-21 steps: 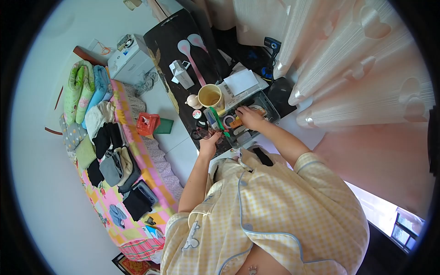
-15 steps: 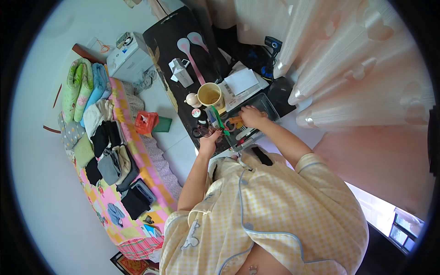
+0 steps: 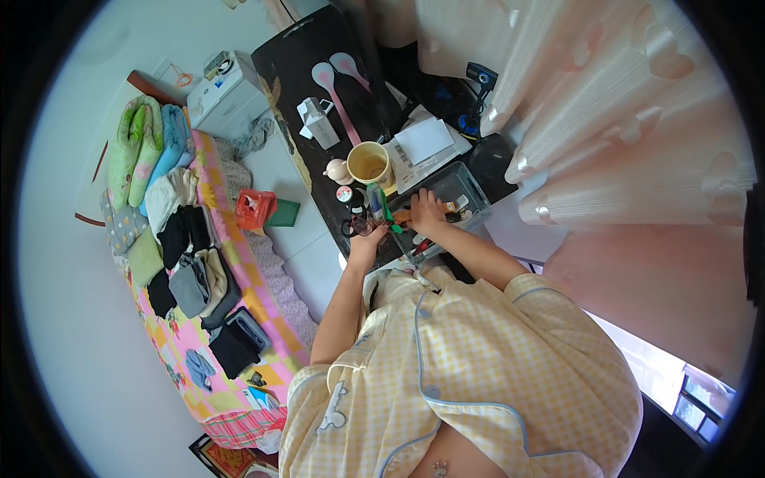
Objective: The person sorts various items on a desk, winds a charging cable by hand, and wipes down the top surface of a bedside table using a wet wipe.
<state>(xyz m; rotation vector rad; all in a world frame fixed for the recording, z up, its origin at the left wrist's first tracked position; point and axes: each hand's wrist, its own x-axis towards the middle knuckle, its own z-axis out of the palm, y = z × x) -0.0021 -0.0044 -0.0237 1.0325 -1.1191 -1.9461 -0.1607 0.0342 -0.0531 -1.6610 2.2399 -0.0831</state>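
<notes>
A clear plastic bin (image 3: 472, 185) sits at the near right of the dark desk with small items in it. My right hand (image 3: 428, 212) is inside it, fingers bent down, with an orange item (image 3: 402, 216) sticking out at its left side. My left hand (image 3: 368, 245) is at the bin's left, closed beside a pair of dark-framed glasses (image 3: 360, 227) and a bright green object (image 3: 387, 209); what its fingers hold is hidden. A white-and-red-capped bottle (image 3: 344, 193) stands just beyond the glasses. A red-handled item (image 3: 422, 248) lies at the bin's near end.
Beyond the bin are a yellow cup (image 3: 369, 165), a small pale figurine (image 3: 338, 170), white papers (image 3: 424, 143), a white box (image 3: 317, 123) and two pink spoons (image 3: 335, 92). A webcam (image 3: 481, 76) stands by the curtain (image 3: 621, 119). At left is a bed with folded clothes (image 3: 191, 287), and a green bin (image 3: 283, 213).
My right hand has shifted left and nearer to me within the bin, and the orange item has moved with it. The left hand stays almost in place. The view has shifted slightly.
</notes>
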